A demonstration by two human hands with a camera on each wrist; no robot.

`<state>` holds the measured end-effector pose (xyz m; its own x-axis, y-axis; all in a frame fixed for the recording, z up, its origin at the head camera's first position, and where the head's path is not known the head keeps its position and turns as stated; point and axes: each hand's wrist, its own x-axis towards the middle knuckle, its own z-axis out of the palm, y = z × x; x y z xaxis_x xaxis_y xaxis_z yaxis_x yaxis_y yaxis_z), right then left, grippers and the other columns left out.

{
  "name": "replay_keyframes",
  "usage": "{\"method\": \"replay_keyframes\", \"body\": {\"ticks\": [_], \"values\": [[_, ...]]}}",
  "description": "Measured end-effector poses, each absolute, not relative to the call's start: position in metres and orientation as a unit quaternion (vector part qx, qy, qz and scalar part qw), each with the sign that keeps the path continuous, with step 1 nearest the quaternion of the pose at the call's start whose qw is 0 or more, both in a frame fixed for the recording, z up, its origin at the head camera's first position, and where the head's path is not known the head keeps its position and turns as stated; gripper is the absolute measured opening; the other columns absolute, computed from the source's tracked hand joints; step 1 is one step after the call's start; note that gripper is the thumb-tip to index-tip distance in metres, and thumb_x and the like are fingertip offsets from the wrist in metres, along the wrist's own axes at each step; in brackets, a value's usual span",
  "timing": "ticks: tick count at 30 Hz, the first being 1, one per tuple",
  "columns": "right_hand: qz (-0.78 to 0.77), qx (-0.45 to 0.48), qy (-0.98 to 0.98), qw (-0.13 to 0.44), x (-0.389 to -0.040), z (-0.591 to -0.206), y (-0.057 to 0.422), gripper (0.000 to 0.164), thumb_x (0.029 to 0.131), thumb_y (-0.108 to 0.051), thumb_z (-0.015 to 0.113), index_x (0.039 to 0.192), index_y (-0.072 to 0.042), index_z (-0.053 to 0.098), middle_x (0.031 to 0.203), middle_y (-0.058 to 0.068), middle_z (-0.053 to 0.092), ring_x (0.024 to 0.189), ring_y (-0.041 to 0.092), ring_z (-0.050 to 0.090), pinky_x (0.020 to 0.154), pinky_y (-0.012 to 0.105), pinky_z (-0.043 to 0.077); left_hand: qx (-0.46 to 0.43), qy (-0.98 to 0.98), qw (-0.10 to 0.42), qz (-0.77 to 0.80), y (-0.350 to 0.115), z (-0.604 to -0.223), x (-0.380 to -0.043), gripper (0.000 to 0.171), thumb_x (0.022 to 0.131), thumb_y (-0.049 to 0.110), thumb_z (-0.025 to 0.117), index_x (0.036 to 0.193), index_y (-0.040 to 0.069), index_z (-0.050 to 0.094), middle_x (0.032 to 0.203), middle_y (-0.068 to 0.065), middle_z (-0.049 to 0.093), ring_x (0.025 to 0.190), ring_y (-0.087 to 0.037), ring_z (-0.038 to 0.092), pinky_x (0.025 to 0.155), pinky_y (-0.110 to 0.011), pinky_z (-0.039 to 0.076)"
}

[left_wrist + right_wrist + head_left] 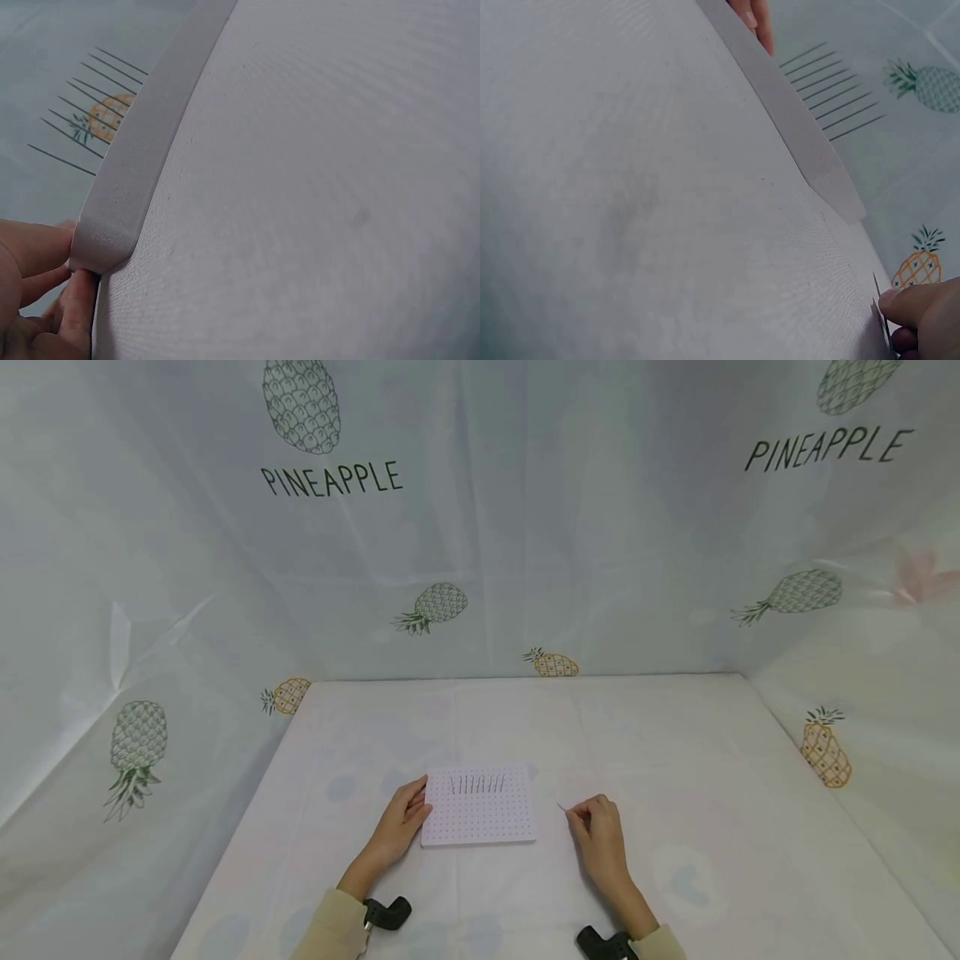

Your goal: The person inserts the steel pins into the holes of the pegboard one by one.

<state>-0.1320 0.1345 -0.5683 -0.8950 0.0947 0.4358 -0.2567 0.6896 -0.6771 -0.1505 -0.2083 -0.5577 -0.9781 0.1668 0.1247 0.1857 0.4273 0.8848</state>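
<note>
A white perforated board (480,822) lies on the table, with a row of several thin dark pins (477,784) standing in its far part. My left hand (396,827) grips the board's left edge, thumb on top and fingers at the side; the left wrist view shows the fingers (75,307) against the board's corner (109,240). To the right of the board and apart from it, my right hand (602,843) pinches a thin pin (561,807) between thumb and fingertips. In the right wrist view this pin (877,283) points upward from the fingertips, its lower part partly hidden.
A white cloth with pale blue spots covers the table (637,735). Behind it and at both sides hangs a pineapple-print curtain (495,527). Black wrist cameras (388,913) are strapped on both forearms.
</note>
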Motion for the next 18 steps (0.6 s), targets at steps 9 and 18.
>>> {"method": "replay_keyframes", "body": {"ticks": [9,18], "values": [[0.435,0.026,-0.877,0.201,-0.1292,-0.5675,0.1352,0.005,0.095,-0.001,0.066,0.091,0.000,0.063,0.078,0.002,0.051,0.072,0.014,0.044,0.058,0.025,0.040,-0.092,-0.839,0.000,-0.537,-0.2078,-0.5575,-0.1484,0.053,0.101,0.005,0.057,0.149,-0.007,0.037,0.145,-0.027,0.040,0.131,-0.040,0.047,0.109,-0.043,0.040],[0.449,0.011,-0.874,0.188,-0.1310,-0.5619,0.1362,0.005,0.094,-0.003,0.068,0.090,-0.002,0.065,0.077,0.002,0.053,0.070,0.015,0.046,0.058,0.024,0.040,-0.095,-0.841,0.008,-0.532,-0.2066,-0.5556,-0.1492,0.052,0.101,0.004,0.057,0.148,-0.008,0.038,0.144,-0.028,0.041,0.130,-0.041,0.047,0.109,-0.045,0.041]]}}
